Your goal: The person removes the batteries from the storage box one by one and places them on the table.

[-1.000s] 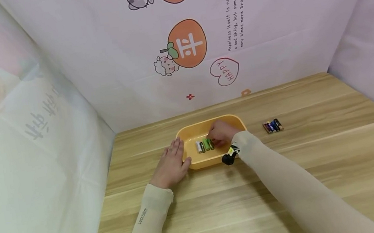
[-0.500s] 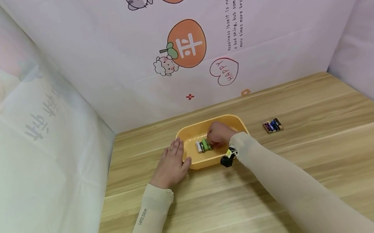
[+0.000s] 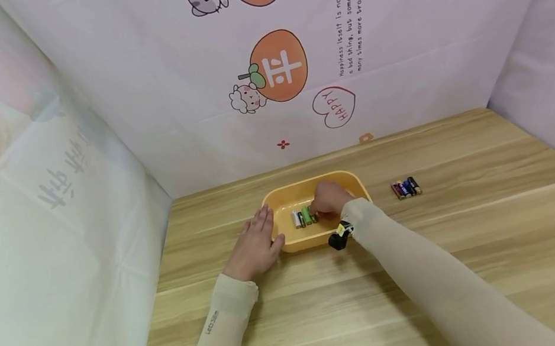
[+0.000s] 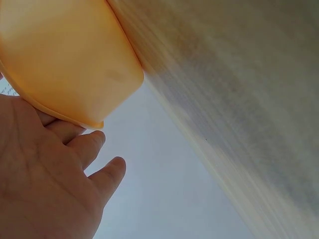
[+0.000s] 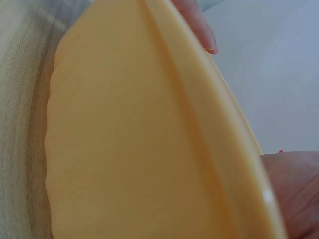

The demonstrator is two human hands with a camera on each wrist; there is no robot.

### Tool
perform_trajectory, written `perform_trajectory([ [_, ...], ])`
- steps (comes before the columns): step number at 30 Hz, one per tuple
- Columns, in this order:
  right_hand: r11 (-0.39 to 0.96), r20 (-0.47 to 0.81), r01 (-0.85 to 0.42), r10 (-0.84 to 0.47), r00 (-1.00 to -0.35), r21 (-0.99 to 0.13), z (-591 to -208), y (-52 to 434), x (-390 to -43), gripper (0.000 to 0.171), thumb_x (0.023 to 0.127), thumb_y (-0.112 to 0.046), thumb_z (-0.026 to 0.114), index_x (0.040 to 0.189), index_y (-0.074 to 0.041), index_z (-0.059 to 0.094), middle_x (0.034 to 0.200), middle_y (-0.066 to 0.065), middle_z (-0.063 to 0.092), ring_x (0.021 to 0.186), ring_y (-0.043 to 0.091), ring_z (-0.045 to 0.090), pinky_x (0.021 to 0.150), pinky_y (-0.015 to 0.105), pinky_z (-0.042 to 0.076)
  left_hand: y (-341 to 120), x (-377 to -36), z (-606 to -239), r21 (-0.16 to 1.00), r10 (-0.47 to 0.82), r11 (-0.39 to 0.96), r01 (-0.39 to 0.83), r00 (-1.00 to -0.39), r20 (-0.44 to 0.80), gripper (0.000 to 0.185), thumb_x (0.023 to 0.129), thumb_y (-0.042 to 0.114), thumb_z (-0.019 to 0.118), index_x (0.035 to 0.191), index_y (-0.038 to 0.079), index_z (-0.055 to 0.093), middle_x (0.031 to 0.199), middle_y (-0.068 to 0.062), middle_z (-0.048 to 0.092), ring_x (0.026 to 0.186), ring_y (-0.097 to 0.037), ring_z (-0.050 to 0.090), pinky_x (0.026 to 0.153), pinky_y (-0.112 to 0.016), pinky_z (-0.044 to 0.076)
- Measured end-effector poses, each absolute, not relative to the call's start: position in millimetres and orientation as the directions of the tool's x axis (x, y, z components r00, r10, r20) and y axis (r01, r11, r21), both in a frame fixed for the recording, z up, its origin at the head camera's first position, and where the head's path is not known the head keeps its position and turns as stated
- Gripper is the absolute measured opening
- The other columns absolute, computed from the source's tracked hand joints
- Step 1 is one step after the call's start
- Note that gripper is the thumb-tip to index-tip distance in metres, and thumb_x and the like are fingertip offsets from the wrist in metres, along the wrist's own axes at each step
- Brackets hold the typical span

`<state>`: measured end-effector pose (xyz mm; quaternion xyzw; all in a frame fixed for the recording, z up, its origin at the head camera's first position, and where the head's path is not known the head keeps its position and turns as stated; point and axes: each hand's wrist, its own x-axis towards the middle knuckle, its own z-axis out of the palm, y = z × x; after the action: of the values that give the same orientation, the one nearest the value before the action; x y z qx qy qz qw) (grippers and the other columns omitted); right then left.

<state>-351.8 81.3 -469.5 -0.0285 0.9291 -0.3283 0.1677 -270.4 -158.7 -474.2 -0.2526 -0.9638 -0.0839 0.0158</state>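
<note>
Resting flat against the yellow tray (image 3: 351, 184), the left hand (image 3: 256, 246) lies open; right hand (image 3: 331, 199) among batteries (image 3: 303, 217), grip unclear.

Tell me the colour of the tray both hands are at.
The tray is a plain yellow-orange with no pattern; the head view shows it best.

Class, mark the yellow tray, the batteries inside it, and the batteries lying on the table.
yellow tray (image 3: 288, 194), head view, far rim.
batteries in tray (image 3: 302, 217), head view, middle.
batteries on table (image 3: 406, 188), head view, middle.
</note>
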Motion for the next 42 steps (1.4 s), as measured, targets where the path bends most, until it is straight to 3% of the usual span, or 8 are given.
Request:
perform_trajectory([
  [3,0.779,-0.279,0.047,-0.167,-0.946,-0.626,-472,81,-353,0.024,0.079,-0.012,0.072,0.058,-0.004,0.064,0.055,0.008,0.060,0.046,0.019,0.054,0.046,0.031,0.049,-159,-270,-474,0.143,0.484,0.861,0.489,-0.872,0.070,0.069,0.102,0.045,0.031,0.155,0.002,0.017,0.162,-0.010,0.008,0.147,-0.025,0.011,0.116,-0.047,0.015],
  [10,0.791,-0.249,0.024,-0.163,-0.955,-0.611,-471,84,-351,0.041,0.079,-0.006,0.066,0.047,-0.015,0.043,0.047,0.003,0.049,0.042,0.017,0.051,0.041,0.028,0.042,-159,-270,-475,0.159,0.483,0.858,0.489,-0.872,0.078,0.068,0.103,0.042,0.035,0.154,0.002,0.018,0.161,-0.010,0.009,0.147,-0.025,0.011,0.116,-0.047,0.015],
  [20,0.830,-0.215,-0.003,-0.148,-0.965,-0.558,-468,84,-352,0.041,0.082,-0.004,0.060,0.047,-0.016,0.041,0.044,-0.001,0.041,0.040,0.014,0.045,0.040,0.027,0.039,-158,-271,-474,0.155,0.483,0.857,0.491,-0.871,0.084,0.067,0.103,0.042,0.036,0.154,0.001,0.019,0.161,-0.010,0.009,0.147,-0.024,0.010,0.116,-0.047,0.014],
  [25,0.830,-0.205,-0.024,-0.165,-0.965,-0.558,-468,85,-353,0.038,0.082,-0.002,0.053,0.049,-0.016,0.040,0.046,-0.002,0.033,0.039,0.013,0.032,0.039,0.026,0.027,-158,-271,-474,0.158,0.488,0.853,0.497,-0.868,0.095,0.067,0.103,0.042,0.036,0.154,0.000,0.020,0.161,-0.011,0.011,0.147,-0.027,0.014,0.116,-0.048,0.016],
  [30,0.820,-0.198,-0.052,-0.198,-0.960,-0.570,-468,85,-354,0.036,0.088,-0.005,0.048,0.054,-0.015,0.042,0.049,-0.001,0.033,0.042,0.013,0.030,0.042,0.027,0.026,-158,-270,-475,0.163,0.486,0.854,0.494,-0.870,0.088,0.067,0.103,0.042,0.036,0.154,0.001,0.020,0.161,-0.010,0.010,0.147,-0.027,0.014,0.116,-0.048,0.016],
  [36,0.783,-0.213,-0.029,-0.205,-0.955,-0.621,-464,88,-352,0.021,0.085,-0.005,0.051,0.067,-0.008,0.060,0.054,0.002,0.047,0.047,0.015,0.043,0.045,0.029,0.036,-158,-271,-477,0.169,0.480,0.856,0.488,-0.873,0.086,0.067,0.103,0.041,0.038,0.154,0.002,0.019,0.161,-0.008,0.008,0.147,-0.025,0.012,0.116,-0.046,0.015],
  [42,0.725,-0.233,0.015,-0.202,-0.951,-0.688,-462,90,-349,0.013,0.085,-0.005,0.056,0.082,-0.002,0.068,0.063,0.009,0.059,0.053,0.019,0.053,0.048,0.028,0.043,-159,-271,-478,0.168,0.483,0.855,0.491,-0.871,0.088,0.067,0.103,0.042,0.036,0.154,0.002,0.020,0.161,-0.009,0.009,0.147,-0.024,0.011,0.116,-0.046,0.014],
])
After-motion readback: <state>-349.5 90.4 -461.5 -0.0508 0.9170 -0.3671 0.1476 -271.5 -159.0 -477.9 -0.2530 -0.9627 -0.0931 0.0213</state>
